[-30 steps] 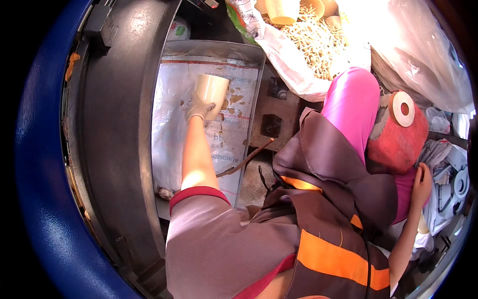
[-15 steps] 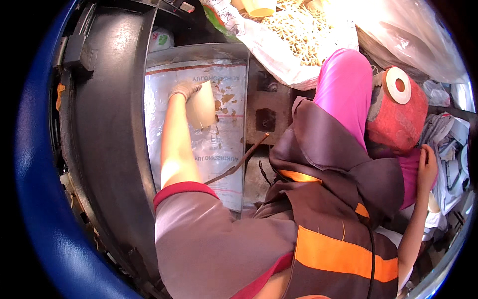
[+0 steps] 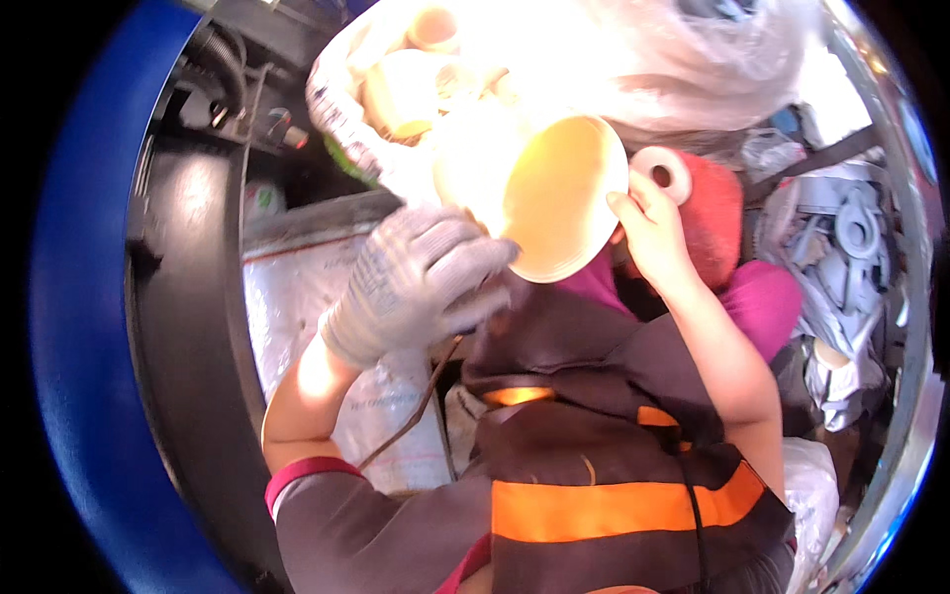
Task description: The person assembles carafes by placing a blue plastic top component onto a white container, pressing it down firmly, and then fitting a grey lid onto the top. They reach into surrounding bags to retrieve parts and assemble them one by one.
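A cream, hollow plastic cup or tub (image 3: 564, 203) is raised above my lap, its round mouth turned toward me. My right hand (image 3: 648, 223), bare, grips the rim on its right side, thumb on the near edge. On the other side is my left hand (image 3: 426, 277) in a pale knitted glove, back of the hand up and fingers apart. Its fingertips reach the cup's lower left rim; whether they press on it is hard to tell. Strong light washes out the cup's outer wall.
A white sack (image 3: 332, 94) at the far side holds several cream cups (image 3: 401, 94). Left of me is a metal chute lined with a plastic sheet (image 3: 297, 287), beside a dark machine panel (image 3: 188, 327). A red block (image 3: 712, 213) bears a white ring. Grey plastic parts (image 3: 851, 228) lie at right.
My left hand has come up from the plastic-lined chute with the cup to above my lap. My right hand has risen from my leg and taken the rim. The view has shifted.
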A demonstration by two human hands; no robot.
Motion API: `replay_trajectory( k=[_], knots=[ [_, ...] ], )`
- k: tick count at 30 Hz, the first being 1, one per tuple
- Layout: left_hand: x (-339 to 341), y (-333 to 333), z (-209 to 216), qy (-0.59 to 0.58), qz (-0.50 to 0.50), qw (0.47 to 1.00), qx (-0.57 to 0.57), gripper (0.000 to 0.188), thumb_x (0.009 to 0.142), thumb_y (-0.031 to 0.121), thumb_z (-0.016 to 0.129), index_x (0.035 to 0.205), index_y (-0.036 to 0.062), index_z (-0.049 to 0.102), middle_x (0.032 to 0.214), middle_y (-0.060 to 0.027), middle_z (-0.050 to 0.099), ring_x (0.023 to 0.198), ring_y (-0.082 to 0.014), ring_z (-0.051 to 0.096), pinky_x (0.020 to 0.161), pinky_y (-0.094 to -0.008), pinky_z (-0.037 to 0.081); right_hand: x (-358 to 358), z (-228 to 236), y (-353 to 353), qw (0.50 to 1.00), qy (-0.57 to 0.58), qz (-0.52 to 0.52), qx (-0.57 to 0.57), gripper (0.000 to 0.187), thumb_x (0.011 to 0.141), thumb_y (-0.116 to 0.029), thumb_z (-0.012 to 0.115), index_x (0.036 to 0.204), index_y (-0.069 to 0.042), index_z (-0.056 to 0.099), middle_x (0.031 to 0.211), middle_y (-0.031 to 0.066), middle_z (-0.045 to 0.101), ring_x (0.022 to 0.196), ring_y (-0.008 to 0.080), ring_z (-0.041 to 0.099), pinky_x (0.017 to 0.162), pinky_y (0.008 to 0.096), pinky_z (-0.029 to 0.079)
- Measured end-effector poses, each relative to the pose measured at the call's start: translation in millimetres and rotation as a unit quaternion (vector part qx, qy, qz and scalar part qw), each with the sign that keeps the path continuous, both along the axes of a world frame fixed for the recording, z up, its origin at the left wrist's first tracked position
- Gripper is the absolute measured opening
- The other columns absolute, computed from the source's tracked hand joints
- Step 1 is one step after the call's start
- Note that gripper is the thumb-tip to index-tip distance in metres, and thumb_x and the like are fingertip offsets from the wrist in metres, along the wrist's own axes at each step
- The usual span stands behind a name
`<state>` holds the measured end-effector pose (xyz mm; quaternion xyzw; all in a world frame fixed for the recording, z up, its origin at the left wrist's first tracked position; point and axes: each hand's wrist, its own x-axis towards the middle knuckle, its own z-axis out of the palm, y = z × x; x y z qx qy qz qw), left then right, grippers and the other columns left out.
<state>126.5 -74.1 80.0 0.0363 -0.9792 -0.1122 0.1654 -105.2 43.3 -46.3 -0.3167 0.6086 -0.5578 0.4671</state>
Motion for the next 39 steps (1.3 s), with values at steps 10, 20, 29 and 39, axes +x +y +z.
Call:
replay_trajectory(
  k=[10, 20, 29, 39],
  knots=[
    [-64.4, 10.5, -62.0, 0.100, 0.111, 0.877, 0.457, 0.024, 0.085, 0.004, 0.063, 0.109, 0.0021, 0.062, 0.107, -0.0087, 0.064, 0.098, -0.0179, 0.060, 0.090, -0.0293, 0.045, -50.6, -72.9, 130.4, 0.832, -0.509, -0.211, -0.066, 0.021, 0.095, -0.031, 0.053, 0.108, -0.014, 0.056, 0.082, 0.0019, 0.058, 0.063, 0.0133, 0.052, 0.056, 0.0258, 0.042],
    [-125.2, 30.5, -47.8, 0.132, -0.145, 0.935, 0.295, 0.028, 0.076, 0.012, 0.073, 0.101, 0.0046, 0.065, 0.108, -0.0113, 0.063, 0.107, -0.0292, 0.057, 0.093, -0.0398, 0.044, -33.8, -82.6, 157.5, 0.807, -0.562, -0.172, -0.059, 0.017, 0.093, -0.030, 0.051, 0.098, -0.015, 0.057, 0.075, 0.0018, 0.056, 0.054, 0.0140, 0.045, 0.048, 0.0269, 0.034],
    [-100.0, 39.0, -23.4, 0.106, -0.068, 0.969, 0.213, 0.025, 0.076, 0.026, 0.074, 0.088, 0.0069, 0.065, 0.085, -0.0081, 0.064, 0.085, -0.0295, 0.062, 0.082, -0.0398, 0.049, -81.2, -36.8, 175.7, 0.961, 0.010, -0.275, 0.032, 0.036, 0.095, -0.014, 0.053, 0.129, -0.003, 0.052, 0.125, 0.0077, 0.057, 0.110, 0.0159, 0.055, 0.091, 0.0287, 0.043],
    [-101.4, 79.3, -47.9, 0.037, -0.133, 0.937, 0.322, 0.028, 0.075, 0.031, 0.076, 0.088, 0.0086, 0.068, 0.082, -0.0110, 0.063, 0.074, -0.0305, 0.062, 0.072, -0.0401, 0.048, -21.7, 32.2, 153.8, 0.970, 0.198, 0.042, -0.137, 0.014, 0.086, -0.007, 0.057, 0.096, 0.000, 0.063, 0.113, 0.0147, 0.062, 0.113, 0.0288, 0.057, 0.096, 0.0374, 0.043]
  ],
)
